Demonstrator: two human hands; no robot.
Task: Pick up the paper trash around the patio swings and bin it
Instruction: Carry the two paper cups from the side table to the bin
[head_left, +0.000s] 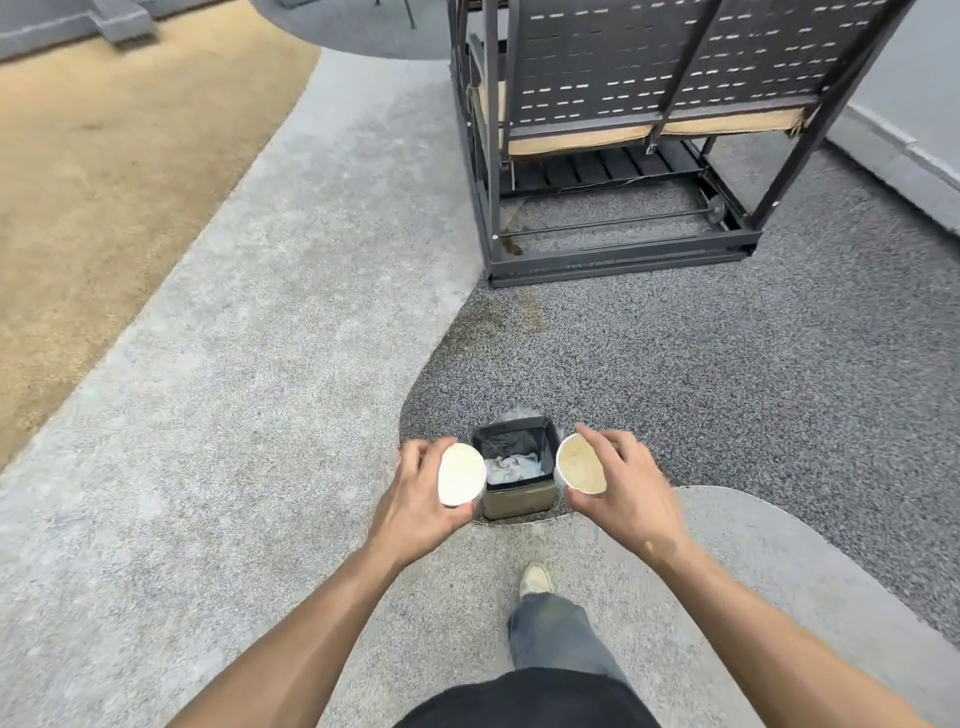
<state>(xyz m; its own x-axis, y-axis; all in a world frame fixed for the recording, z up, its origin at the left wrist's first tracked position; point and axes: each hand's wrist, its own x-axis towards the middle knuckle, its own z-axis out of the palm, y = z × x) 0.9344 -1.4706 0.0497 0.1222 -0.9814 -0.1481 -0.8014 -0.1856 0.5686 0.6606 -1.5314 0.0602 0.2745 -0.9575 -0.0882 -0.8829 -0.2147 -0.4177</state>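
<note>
Here, each hand (415, 499) (623, 483) grips round paper cup (461, 475) (581, 464) above square lined bin (517, 501).

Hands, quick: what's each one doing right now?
Left hand: closed around a white paper cup.
Right hand: closed around a stained, cream-coloured paper cup.

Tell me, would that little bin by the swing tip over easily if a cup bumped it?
Possibly. The bin looks small and holds only crumpled paper, so it is probably light. Its squat, square body should resist tipping somewhat. The loose black liner would likely just flex.
</note>
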